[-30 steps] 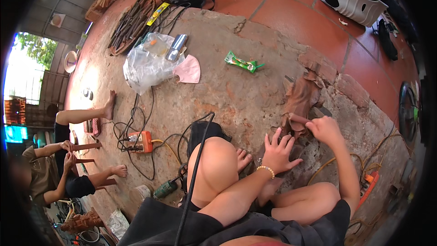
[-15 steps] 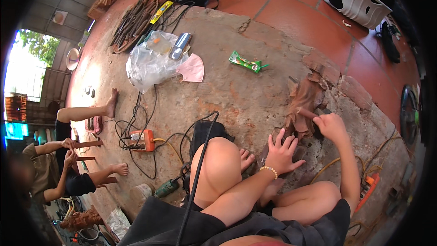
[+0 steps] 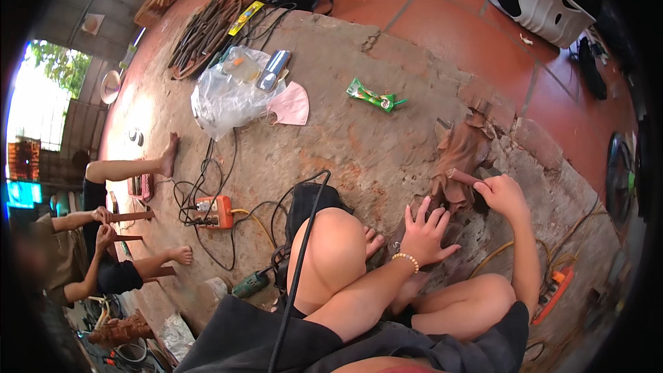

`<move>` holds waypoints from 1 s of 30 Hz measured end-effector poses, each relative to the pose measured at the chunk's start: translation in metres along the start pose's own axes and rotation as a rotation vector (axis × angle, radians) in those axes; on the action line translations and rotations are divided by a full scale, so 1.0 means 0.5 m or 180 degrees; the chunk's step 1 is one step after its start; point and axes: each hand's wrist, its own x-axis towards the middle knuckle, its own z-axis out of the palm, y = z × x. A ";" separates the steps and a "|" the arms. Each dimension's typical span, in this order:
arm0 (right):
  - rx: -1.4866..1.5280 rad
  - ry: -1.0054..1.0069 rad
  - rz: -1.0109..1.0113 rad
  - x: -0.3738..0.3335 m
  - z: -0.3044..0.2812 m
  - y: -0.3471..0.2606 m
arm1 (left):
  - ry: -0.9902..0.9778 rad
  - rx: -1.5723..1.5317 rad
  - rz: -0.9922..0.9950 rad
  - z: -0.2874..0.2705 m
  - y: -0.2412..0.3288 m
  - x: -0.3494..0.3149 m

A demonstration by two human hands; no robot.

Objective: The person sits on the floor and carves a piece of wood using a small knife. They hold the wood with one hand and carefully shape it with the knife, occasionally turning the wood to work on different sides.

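Note:
A reddish-brown carved wooden piece (image 3: 461, 148) with a ridged, uneven shape lies on the worn concrete ahead of me, to the right. My right hand (image 3: 503, 195) is closed round the end of a short brown rod (image 3: 464, 177), whose other end lies over the carving. Fingers spread, my left hand (image 3: 426, 233) reaches to the carving's near end; whether the fingertips press on it I cannot tell. A beaded bracelet (image 3: 406, 260) circles my left wrist.
An orange power strip (image 3: 214, 213) with tangled cords lies left; another orange strip (image 3: 554, 295) is at right. Ahead are a plastic bag (image 3: 224, 100), phone (image 3: 274, 70), pink mask (image 3: 290, 105), green wrapper (image 3: 373, 95) and a basket of tools (image 3: 205, 34). A person (image 3: 76, 255) sits at left.
My right hand and the rod have shifted slightly over the carving, the rod's far end now a little nearer to me. My left hand stays in nearly the same place.

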 end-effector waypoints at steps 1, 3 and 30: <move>0.0107 -0.0005 0.0087 0.005 -0.011 0.007 | 0.0003 0.0020 -0.0003 -0.001 0.000 0.003; 0.0171 -0.0029 0.0050 -0.002 -0.007 0.006 | -0.0048 0.0030 0.0015 -0.002 0.000 0.004; -0.0519 0.0539 -0.0045 -0.053 0.024 0.099 | 0.0155 0.0128 0.0127 -0.007 0.009 0.005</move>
